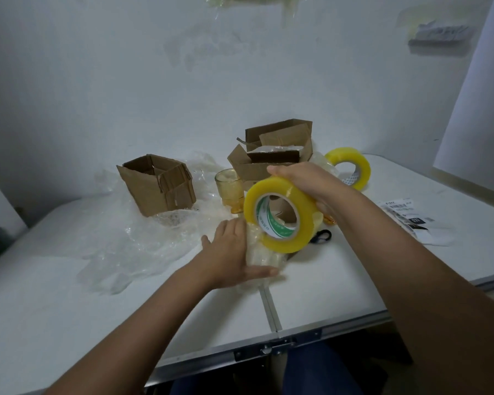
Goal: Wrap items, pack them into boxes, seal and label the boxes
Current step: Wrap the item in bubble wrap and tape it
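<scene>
You see two tape rolls and two boxes. Your right hand grips one tape roll; your left hand holds the wrapped bundle near the table's front edge.

Bubble-wrapped bundle upright on the white table — yellow tape roll tilted against its top.
</scene>
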`<state>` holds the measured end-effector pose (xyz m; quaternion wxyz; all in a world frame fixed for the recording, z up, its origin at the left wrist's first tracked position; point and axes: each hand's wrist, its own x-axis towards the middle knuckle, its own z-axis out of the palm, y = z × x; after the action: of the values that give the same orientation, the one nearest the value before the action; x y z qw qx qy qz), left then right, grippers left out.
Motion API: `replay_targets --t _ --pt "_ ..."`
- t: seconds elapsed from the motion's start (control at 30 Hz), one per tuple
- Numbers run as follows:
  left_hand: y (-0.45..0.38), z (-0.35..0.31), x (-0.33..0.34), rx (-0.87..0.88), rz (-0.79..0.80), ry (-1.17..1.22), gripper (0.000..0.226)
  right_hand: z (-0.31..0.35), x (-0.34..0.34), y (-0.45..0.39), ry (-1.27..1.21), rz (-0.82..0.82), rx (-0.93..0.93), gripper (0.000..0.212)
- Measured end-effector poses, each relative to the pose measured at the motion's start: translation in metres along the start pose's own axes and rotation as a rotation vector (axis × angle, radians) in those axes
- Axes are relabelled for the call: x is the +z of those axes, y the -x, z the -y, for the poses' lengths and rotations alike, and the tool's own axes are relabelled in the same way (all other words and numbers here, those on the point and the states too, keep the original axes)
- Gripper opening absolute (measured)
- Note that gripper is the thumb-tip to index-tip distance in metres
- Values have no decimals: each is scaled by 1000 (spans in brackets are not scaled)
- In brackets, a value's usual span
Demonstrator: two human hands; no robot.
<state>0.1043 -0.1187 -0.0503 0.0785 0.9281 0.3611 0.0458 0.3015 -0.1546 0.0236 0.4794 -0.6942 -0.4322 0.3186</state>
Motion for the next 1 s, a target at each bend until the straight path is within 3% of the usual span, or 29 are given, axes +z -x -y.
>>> replay_targets --t 0.17,0.33,0.6,0.83,1.0 --pt "-11 13 21 84 -217 19 78 -2 -1 4 -38 2 3 58" --pt "-21 32 5 62 -171 200 68 -2 5 9 -218 119 1 53" --pt "-32 48 -7 -9 -84 289 66 3 15 12 -160 44 30 54" --pt "-44 52 -8 -78 -124 325 54 -12 7 25 27 68 46 49" --pt "-48 58 4 56 -200 304 36 -30 15 31 -21 81 83 33"
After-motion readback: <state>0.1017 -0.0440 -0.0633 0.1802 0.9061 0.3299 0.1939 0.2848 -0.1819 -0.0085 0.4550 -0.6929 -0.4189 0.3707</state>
